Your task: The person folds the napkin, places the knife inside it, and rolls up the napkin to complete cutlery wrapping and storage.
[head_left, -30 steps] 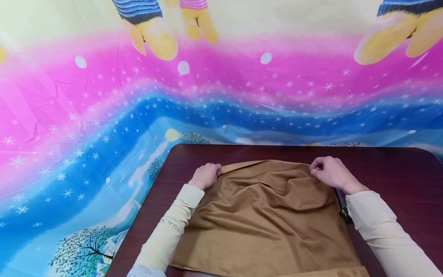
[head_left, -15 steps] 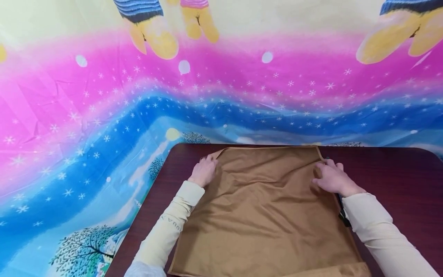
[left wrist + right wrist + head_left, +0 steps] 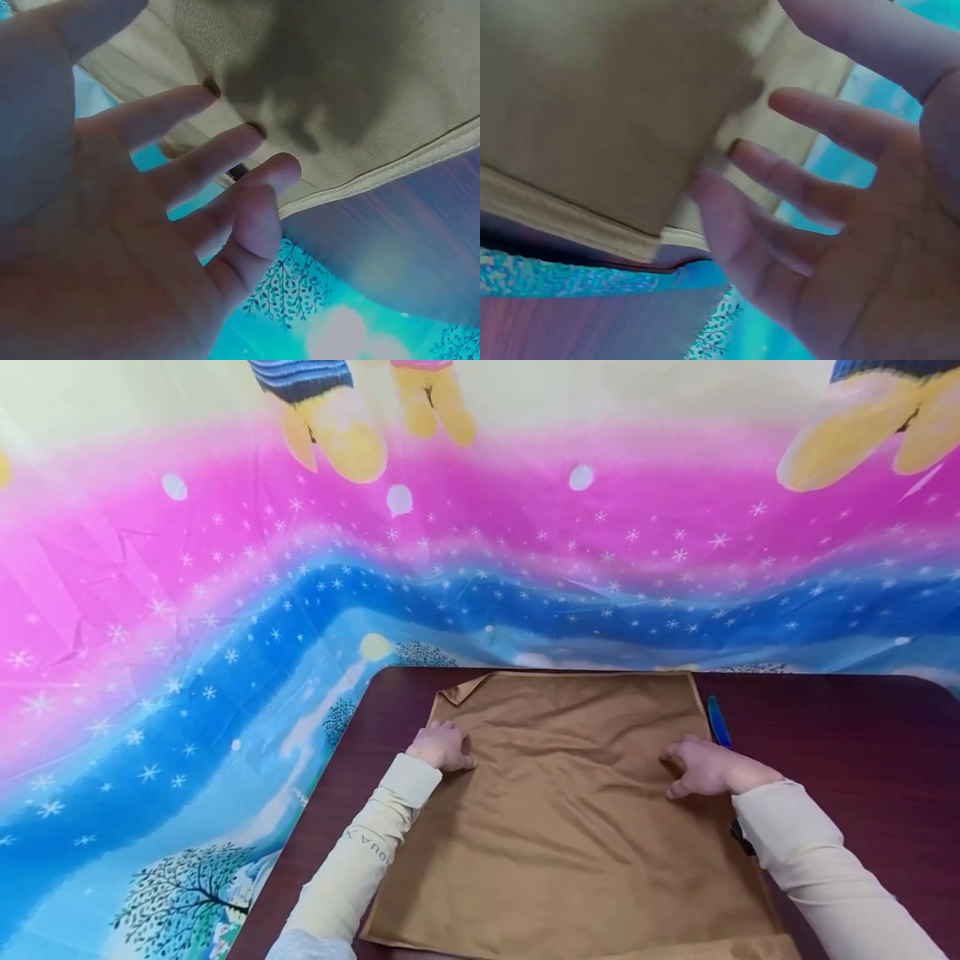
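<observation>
A brown hemmed cloth [image 3: 570,843] lies spread on the dark reddish table, lightly wrinkled across its middle. Its far left corner [image 3: 461,690] is turned over. Over the cloth's left edge is my left hand [image 3: 441,746]; in the left wrist view its fingers [image 3: 202,161] are spread, with the tips close to the fabric. My right hand [image 3: 705,766] is at the opposite edge, thumb and fingers apart. The right wrist view shows these fingers [image 3: 802,180] loosely extended beside the fabric, gripping nothing. At the near right, a strip of the cloth [image 3: 720,948] is folded over.
A shiny blue strip [image 3: 718,722] sticks out along the cloth's right edge, partly hidden by it and my hand. Bare table [image 3: 862,760] extends to the right. Behind the table hangs a colourful printed backdrop [image 3: 480,527].
The cloth's far edge has gone down flat toward the table's back edge. Both hands have let go of it and moved slightly nearer. More of the blue strip shows.
</observation>
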A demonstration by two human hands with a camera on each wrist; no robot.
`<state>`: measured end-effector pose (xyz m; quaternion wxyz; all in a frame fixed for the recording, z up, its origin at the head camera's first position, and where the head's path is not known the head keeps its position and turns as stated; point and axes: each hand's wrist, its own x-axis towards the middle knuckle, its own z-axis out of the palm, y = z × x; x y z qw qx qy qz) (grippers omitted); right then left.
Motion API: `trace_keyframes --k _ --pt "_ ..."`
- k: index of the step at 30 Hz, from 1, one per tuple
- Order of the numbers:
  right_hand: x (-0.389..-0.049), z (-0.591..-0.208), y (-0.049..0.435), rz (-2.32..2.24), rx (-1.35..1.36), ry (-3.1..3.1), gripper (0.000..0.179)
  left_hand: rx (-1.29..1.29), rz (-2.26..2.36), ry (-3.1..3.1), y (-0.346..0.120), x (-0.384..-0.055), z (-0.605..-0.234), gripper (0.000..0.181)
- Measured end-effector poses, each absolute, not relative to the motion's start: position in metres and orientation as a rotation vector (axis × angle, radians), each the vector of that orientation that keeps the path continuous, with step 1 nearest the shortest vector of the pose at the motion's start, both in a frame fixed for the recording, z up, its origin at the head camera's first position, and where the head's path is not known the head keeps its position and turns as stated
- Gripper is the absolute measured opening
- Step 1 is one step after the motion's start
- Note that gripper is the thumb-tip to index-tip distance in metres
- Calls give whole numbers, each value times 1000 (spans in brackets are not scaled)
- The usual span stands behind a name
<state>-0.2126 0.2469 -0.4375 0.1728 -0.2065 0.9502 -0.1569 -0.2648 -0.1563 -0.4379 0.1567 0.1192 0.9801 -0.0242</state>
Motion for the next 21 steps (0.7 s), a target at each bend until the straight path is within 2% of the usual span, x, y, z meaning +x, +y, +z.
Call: trace_keyframes --k 5,9,16,21 --pt "-211 -432 247 -447 -556 2649 58 352 -71 2804 -158 -268 -439 39" --pt "-211 -430 249 -459 -565 2631 52 379 -13 2859 -158 -273 -439 27" --pt "-211 -432 253 -495 -548 2612 44 466 51 2959 -157 -284 -444 21" --pt "-210 -432 252 -499 -532 2601 44 466 99 2915 -160 -291 -450 28"
